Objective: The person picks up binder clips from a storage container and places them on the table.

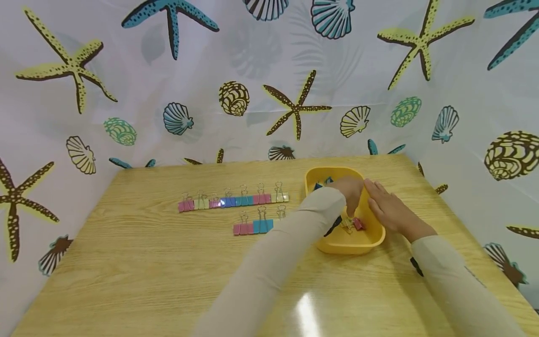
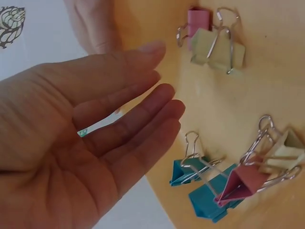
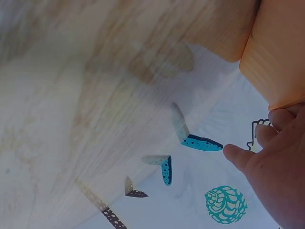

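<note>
A yellow plastic bin (image 1: pixel 349 249) stands right of the table's middle. My left hand (image 1: pixel 351 189) reaches into it, and in the left wrist view its fingers (image 2: pixel 143 121) are loosely bent around nothing. Below and beside that hand, binder clips lie loose in the bin: a pale yellow clip (image 2: pixel 217 47) against a pink clip (image 2: pixel 199 21), and a pink clip (image 2: pixel 243 179) among teal clips (image 2: pixel 212 202) and another pale yellow one (image 2: pixel 288 150). With fairly straight fingers, my right hand (image 1: pixel 389 208) rests against the bin's right rim; the right wrist view shows it at the bin's outer wall (image 3: pixel 279 52).
Left of the bin, a back row of binder clips (image 1: pixel 236 201) lies side by side, handles pointing away. A shorter front row (image 1: pixel 254 227) is partly covered by the left sleeve (image 1: pixel 286 248). A shell-and-starfish patterned cloth (image 1: pixel 202 84) borders the wooden table (image 1: pixel 139 262).
</note>
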A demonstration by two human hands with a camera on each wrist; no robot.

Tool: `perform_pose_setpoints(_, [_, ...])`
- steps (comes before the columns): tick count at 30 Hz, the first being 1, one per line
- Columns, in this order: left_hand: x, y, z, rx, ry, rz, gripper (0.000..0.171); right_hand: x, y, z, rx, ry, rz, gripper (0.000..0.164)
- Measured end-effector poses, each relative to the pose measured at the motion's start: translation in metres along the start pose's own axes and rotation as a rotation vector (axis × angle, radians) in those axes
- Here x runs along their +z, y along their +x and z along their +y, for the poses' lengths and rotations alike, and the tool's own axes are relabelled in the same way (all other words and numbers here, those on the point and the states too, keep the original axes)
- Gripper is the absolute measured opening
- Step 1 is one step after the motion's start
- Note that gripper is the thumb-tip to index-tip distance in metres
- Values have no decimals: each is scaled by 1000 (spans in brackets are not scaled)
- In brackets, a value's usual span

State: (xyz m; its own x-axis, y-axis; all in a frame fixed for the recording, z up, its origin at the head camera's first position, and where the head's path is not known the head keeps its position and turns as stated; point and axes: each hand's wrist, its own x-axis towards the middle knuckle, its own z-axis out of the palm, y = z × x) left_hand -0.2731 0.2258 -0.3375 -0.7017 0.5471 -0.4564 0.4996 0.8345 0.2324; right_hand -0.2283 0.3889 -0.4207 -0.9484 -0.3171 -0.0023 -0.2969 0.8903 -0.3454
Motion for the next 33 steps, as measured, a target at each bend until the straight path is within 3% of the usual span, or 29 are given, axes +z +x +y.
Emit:
perform_pose_setpoints(8, [14, 1, 7, -21, 0, 39, 84, -3, -3, -3, -5, -1, 18, 58])
perform_pose_setpoints(15, [24, 6, 6, -21, 36, 30, 63, 1, -2, -3, 3, 12, 17, 58])
perform_pose_setpoints(20, [32, 11, 0, -13, -4, 8, 62, 2, -1, -3, 5, 6, 14, 57])
perform_pose_setpoints(27, [33, 10, 0, 7, 26, 47, 55, 0, -1, -3, 10, -7, 7, 57])
perform_pose_setpoints(33, [31, 4, 2, 6, 31, 85, 29, 1, -2, -2, 6, 3, 10, 57])
